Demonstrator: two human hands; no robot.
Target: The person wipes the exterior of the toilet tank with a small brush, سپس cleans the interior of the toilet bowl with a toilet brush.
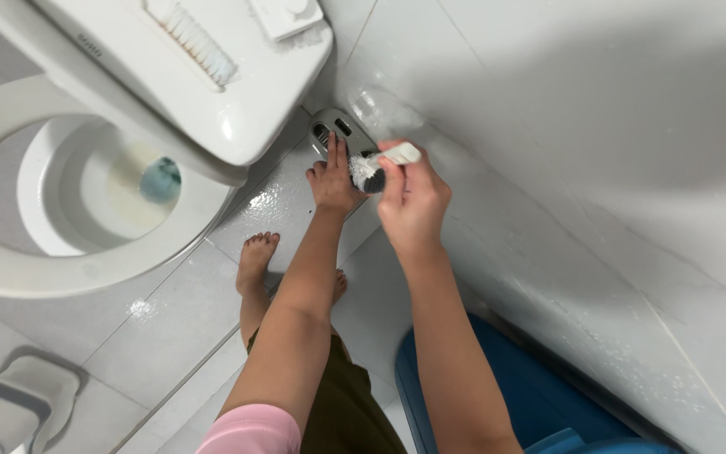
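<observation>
The right hand [413, 202] grips a small white brush [377, 166], its bristles down on a grey floor drain [338, 134] in the corner by the wall [598, 168]. The left hand [332, 181] lies flat on the drain, fingers spread. Wet tiled floor [170, 328], bare feet below, toilet [86, 168] with raised lid to the left, blue tub [531, 395] by the right arm
</observation>
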